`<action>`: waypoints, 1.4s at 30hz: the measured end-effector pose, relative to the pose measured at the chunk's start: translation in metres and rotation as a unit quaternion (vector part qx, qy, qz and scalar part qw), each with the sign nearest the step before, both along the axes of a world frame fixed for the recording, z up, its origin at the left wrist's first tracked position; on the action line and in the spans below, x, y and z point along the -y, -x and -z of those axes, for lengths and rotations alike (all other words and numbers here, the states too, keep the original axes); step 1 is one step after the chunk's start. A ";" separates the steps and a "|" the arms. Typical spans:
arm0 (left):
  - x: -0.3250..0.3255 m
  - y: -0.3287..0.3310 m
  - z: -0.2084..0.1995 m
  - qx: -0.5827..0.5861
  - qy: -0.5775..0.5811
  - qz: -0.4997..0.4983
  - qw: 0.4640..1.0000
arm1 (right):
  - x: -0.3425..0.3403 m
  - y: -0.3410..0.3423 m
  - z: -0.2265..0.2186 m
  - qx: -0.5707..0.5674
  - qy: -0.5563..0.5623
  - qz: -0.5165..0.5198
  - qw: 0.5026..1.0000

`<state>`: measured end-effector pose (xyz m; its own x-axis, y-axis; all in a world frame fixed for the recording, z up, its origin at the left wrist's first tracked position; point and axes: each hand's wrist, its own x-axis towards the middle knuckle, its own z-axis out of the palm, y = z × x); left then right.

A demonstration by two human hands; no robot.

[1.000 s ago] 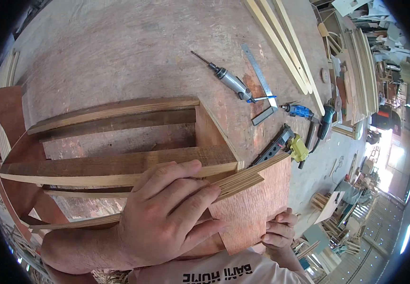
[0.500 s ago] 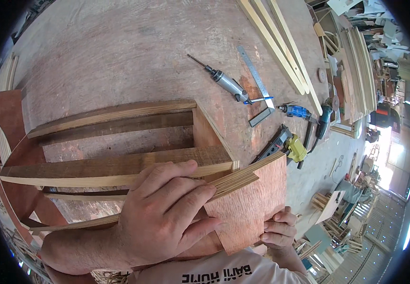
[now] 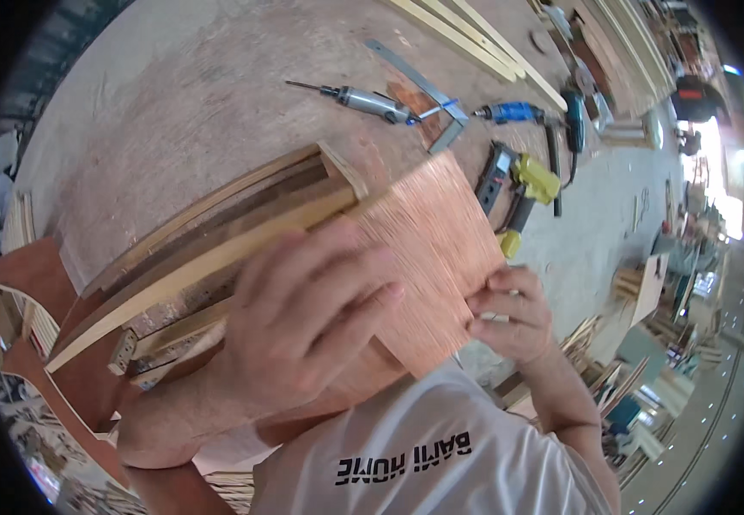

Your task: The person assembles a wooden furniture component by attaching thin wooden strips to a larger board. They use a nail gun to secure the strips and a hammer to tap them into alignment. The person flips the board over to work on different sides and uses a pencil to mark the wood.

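Observation:
A reddish plywood panel (image 3: 428, 249) lies across the right end of a curved wooden frame (image 3: 209, 232), its broad grained face towards me. Over the panel's left part and the frame's rail is my left hand (image 3: 303, 309), blurred, with its fingers stretched out and apart. Whether its fingertips press on the wood I cannot tell. My right hand (image 3: 513, 318) has its fingers and thumb on the panel's right edge, near the lower corner. The frame has pale layered rails and a red-brown curved end piece (image 3: 33, 270) at the left.
Beyond the frame on the worktable (image 3: 217, 77) lie a silver air tool (image 3: 372, 103), a metal square (image 3: 415, 73), a blue tool (image 3: 509, 112) and a dark green tool (image 3: 574, 120). A yellow-black nailer (image 3: 522, 184) is right of the panel. Wooden strips (image 3: 466, 39) lie far off.
The panel has turned, and its layered edge no longer shows. The frame slants more in view, and the tools appear higher and further left. My left hand's fingers have spread.

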<state>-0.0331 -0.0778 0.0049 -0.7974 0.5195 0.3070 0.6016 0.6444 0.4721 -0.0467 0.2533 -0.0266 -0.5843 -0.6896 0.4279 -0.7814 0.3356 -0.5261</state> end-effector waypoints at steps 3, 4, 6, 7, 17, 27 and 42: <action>-0.018 -0.012 -0.003 0.016 0.024 0.019 0.999 | 0.004 0.003 0.000 -0.020 0.017 -0.002 1.000; -0.022 -0.013 -0.004 0.013 0.025 0.008 1.000 | 0.005 0.002 0.002 -0.013 0.028 0.002 1.000; -0.026 -0.013 0.002 -0.013 0.022 -0.009 1.000 | 0.003 0.002 0.004 0.000 0.052 0.004 0.999; -0.029 -0.015 0.004 -0.025 0.023 -0.027 0.999 | -0.002 0.007 0.009 0.018 0.107 0.013 0.994; -0.036 -0.019 0.006 -0.054 -0.003 -0.068 0.996 | -0.186 0.079 0.255 0.233 -0.075 0.690 0.681; -0.032 -0.022 0.008 -0.034 -0.013 -0.057 0.998 | -0.211 0.081 0.236 0.577 0.230 0.482 0.618; -0.029 -0.022 0.000 -0.075 0.036 0.001 0.997 | -0.084 -0.144 -0.087 0.347 0.353 0.380 0.782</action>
